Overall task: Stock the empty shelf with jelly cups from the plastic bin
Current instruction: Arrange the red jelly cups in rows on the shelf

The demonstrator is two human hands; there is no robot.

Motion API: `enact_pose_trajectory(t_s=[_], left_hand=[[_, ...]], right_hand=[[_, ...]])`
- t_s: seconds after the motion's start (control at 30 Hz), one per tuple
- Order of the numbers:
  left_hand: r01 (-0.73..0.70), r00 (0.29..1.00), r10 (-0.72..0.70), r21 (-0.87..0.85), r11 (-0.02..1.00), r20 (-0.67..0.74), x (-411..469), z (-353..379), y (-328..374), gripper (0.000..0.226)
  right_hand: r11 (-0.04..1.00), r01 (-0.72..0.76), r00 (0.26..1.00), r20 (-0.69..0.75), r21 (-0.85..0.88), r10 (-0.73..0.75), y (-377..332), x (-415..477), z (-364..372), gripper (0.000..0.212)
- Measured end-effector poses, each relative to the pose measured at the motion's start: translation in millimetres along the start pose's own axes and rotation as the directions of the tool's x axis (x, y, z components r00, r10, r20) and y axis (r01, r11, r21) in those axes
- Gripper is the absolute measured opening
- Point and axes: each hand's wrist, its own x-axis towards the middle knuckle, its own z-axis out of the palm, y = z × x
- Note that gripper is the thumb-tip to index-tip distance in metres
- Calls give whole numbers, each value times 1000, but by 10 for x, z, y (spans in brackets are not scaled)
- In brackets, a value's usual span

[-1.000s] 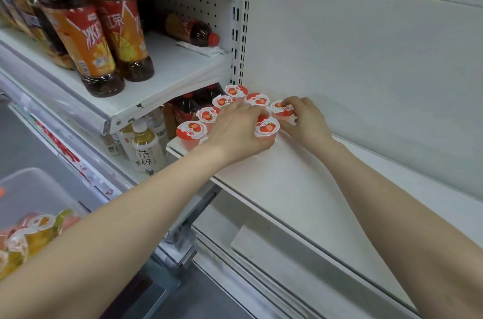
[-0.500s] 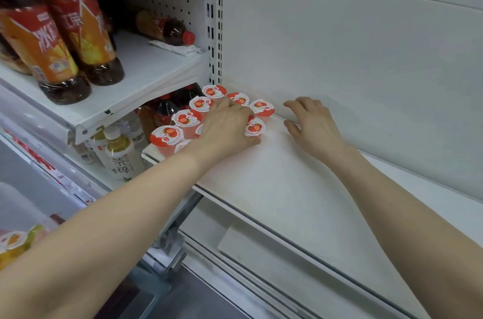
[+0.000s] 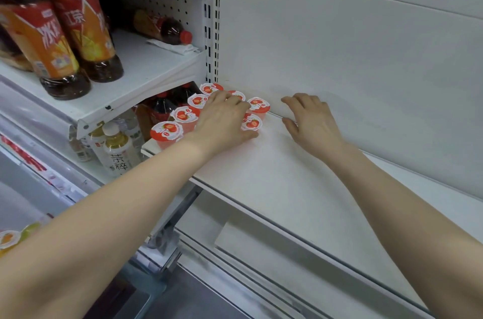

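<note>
The red-topped cups (image 3: 184, 114) sit close together at the left end of the white shelf (image 3: 274, 175), near the back wall (image 3: 339, 57). Seven lids show. The left hand (image 3: 222, 120) lies palm down on top of the cups and hides some of them, so the full count cannot be told. Its fingers bend a little over the lids, and its thumb is low beside the front right cup. Whether it grips a cup under the palm cannot be told. The right hand (image 3: 311, 122) is just beside the cups, on their right, and does not touch them. It is relaxed with loose fingers and holds nothing. Its fingertips are close to the back wall, but whether they touch it is hard to see. Both arms reach in from the bottom edge and are cut off there. At the bottom left corner an orange cup (image 3: 9, 237) peeks in, mostly cut off and partly behind the left arm. On the higher shelf to the left stand big tea bottles (image 3: 65, 39), their tops cut off, and one small bottle (image 3: 162, 27) lies on its side. Below that are pale bottles (image 3: 117, 146), partly hidden by the shelf above.
</note>
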Motion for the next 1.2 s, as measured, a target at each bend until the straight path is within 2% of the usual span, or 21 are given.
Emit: enact_pose_trajectory(t_s=[0.2, 0.37, 0.47, 0.63, 0.8, 1.0, 1.1, 1.2], left_hand=[[-38, 999, 37, -39, 999, -40, -231, -217, -132, 62], [-118, 985, 119, 13, 993, -125, -659, -475, -361, 57], [-148, 977, 155, 57, 987, -147, -976, -658, -548, 57], [-152, 973, 154, 21, 988, -173, -1605, -851, -999, 57], [-158, 960, 161, 35, 987, -227, -2353, -927, -1546, 51], [-25, 978, 16, -43, 999, -206, -3398, -718, -2279, 46], [118, 985, -131, -114, 986, -115, -3939, -510, -2626, 43], [283, 959, -284, -143, 948, 10, -4485, -278, -2964, 42]], right_hand=[[997, 33, 999, -29, -68, -35, -275, -154, -246, 43], [993, 41, 998, -48, -106, -47, -748, -338, -462, 45], [992, 54, 996, -67, -112, -62, -1127, -457, -564, 44], [992, 58, 996, -65, -114, -66, -1894, -674, -681, 48], [988, 127, 986, -93, -90, -136, -2738, -908, -648, 47], [982, 190, 981, -43, 18, -189, -3784, -1257, -269, 50], [971, 223, 974, 10, 89, -225, -4227, -1441, 39, 47], [954, 245, 959, 100, 173, -264, -4577, -1599, 341, 48]])
